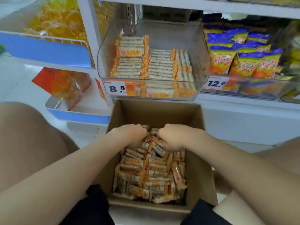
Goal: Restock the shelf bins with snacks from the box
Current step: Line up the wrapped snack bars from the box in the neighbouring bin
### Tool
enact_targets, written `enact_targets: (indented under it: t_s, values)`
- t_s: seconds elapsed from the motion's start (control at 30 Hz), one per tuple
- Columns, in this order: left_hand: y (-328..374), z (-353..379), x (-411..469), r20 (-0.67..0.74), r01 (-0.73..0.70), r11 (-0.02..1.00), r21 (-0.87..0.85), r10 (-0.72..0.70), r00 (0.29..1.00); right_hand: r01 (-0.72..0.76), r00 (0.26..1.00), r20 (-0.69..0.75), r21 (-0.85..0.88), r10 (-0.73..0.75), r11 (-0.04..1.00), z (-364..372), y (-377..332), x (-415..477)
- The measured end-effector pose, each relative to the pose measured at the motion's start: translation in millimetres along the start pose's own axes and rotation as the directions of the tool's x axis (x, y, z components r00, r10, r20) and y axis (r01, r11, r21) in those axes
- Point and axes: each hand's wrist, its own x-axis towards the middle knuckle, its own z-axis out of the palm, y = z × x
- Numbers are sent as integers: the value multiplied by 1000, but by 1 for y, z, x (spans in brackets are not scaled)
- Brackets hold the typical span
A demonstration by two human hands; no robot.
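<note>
Cardboard box (200, 166) on the floor below the shelf, loose pile of snack bars (154, 172) inside. Left hand (133, 135) and right hand (172, 137): fingers curled, each gripping a bunch at the far end. Clear bin (162, 30) above is part full, same bars in neat rows. Next bin right: chip bags (243, 62).

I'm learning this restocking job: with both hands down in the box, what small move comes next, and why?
Probably lift the left hand and right hand out of the brown cardboard box with their bunch of orange-and-white wrapped snack bars: both curl round it, and the clear plastic shelf bin directly above has bare room behind its rows.
</note>
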Motion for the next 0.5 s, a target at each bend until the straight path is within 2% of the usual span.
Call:
enact_targets:
  t_s: [0.23, 0.4, 0.5]
  values:
    - [-14, 92, 48, 260, 76, 993, -89, -50, 964, -28, 997, 77, 282, 7, 959, 69, -7, 51]
    - [-22, 154, 68, 364, 129, 981, -143, -69, 929, -126, 967, 253, 430, 15, 894, 135, -9, 81]
    - [-23, 176, 73, 397, 152, 979, -135, -88, 914, -186, 953, 300, 439, 52, 879, 166, -9, 89]
